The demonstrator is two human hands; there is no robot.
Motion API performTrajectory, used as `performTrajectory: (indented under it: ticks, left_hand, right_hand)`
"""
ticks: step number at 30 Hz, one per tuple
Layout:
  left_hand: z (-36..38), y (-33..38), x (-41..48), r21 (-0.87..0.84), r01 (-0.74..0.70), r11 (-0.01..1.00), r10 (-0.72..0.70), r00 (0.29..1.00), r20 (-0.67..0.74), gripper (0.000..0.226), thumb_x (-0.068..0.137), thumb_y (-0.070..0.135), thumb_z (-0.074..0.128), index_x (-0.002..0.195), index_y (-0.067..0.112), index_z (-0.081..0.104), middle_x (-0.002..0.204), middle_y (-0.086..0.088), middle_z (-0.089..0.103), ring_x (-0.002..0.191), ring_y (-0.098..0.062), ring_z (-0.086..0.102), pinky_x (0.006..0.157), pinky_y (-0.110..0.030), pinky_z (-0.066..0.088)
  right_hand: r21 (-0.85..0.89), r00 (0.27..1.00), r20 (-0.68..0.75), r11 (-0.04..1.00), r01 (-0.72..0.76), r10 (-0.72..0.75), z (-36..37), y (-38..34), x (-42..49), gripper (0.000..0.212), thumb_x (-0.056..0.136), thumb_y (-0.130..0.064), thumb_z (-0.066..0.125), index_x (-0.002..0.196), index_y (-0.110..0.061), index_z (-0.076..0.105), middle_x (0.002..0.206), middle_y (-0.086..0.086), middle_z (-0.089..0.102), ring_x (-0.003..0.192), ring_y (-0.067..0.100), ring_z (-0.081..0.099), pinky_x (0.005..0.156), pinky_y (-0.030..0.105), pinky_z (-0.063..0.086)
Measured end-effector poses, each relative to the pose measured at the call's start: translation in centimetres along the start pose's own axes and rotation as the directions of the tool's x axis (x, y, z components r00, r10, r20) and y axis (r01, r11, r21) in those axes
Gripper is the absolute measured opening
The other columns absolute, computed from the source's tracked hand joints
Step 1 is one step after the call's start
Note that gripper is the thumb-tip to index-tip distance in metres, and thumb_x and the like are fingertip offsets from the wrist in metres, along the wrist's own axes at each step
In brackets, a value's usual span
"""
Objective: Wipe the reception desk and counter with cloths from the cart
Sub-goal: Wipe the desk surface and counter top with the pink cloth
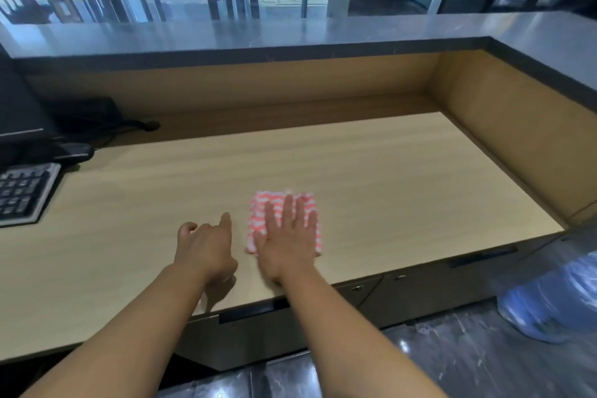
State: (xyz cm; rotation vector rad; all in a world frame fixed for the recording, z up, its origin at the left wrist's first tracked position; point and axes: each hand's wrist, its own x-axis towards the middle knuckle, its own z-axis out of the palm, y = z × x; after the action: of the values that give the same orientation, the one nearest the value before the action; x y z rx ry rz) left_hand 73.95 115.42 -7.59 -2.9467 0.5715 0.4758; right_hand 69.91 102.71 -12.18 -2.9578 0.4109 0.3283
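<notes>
A folded pink-and-white striped cloth lies on the light wooden reception desk. My right hand presses flat on the cloth with fingers spread, covering its near half. My left hand hovers just left of the cloth above the desk, forefinger pointing forward, other fingers loosely curled, holding nothing. The raised grey counter runs along the back and down the right side of the desk.
A black keyboard sits at the desk's left edge, with a dark monitor, a black device and cables behind it. Drawers with dark handles are under the desk front. A blue plastic bag stands on the floor at right.
</notes>
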Motion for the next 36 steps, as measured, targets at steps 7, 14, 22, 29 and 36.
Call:
performTrajectory:
  ticks: [7,14,22,29,36]
  left_hand:
    - [-0.6,0.6,0.8,0.044,0.03,0.999,-0.032,0.998,0.049,0.094,0.082,0.033,0.056,0.152,0.002,0.001,0.108,0.007,0.067,0.118,-0.012,0.056,0.118,-0.043,0.003]
    - [-1.9,0.4,2.1,0.055,0.056,0.997,-0.056,0.998,-0.002,0.03,0.083,0.019,0.046,0.112,0.025,0.055,0.094,0.009,0.063,0.103,-0.012,0.06,0.117,-0.044,0.002]
    - [-2.4,-1.7,5.6,-0.004,0.125,0.992,-0.124,0.98,-0.156,0.013,0.089,0.027,0.046,0.095,0.028,0.058,0.089,0.009,0.064,0.096,-0.012,0.061,0.112,-0.043,0.013]
    - [-1.7,-4.6,7.1,-0.129,0.131,0.983,-0.149,0.978,-0.146,0.017,0.084,0.029,0.054,0.1,0.026,0.048,0.1,0.012,0.059,0.105,-0.012,0.055,0.105,-0.043,0.02]
    - [-2.1,-5.1,8.4,-0.198,0.072,0.977,-0.11,0.976,-0.186,0.037,0.081,0.03,0.053,0.117,0.032,0.044,0.101,0.014,0.058,0.109,-0.012,0.055,0.106,-0.047,0.019]
  right_hand:
    - [-0.01,0.951,0.039,0.951,0.308,-0.308,-0.5,0.9,0.8,0.059,0.102,-0.052,0.009,0.153,-0.034,-0.013,0.159,0.001,-0.026,0.143,0.021,-0.031,0.117,0.045,-0.018]
    - [-0.015,1.0,0.023,1.0,0.0,0.0,-3.7,13.5,5.8,0.061,0.102,-0.053,0.015,0.154,-0.032,-0.007,0.162,0.003,-0.018,0.148,0.024,-0.018,0.119,0.044,-0.011]
    - [0.104,0.95,0.036,0.944,-0.313,0.311,-4.6,15.8,8.8,0.062,0.102,-0.051,0.013,0.155,-0.029,-0.01,0.161,0.009,-0.021,0.147,0.03,-0.022,0.118,0.049,-0.012]
    - [0.11,0.975,-0.091,0.975,-0.192,0.202,-2.3,2.2,10.0,0.062,0.103,-0.045,0.012,0.155,-0.02,-0.01,0.159,0.016,-0.02,0.144,0.039,-0.023,0.115,0.057,-0.013]
    - [0.026,0.956,0.022,0.956,0.293,-0.294,-1.5,-6.8,10.4,0.059,0.103,-0.047,0.011,0.154,-0.028,-0.011,0.158,0.009,-0.027,0.142,0.028,-0.033,0.114,0.051,-0.02]
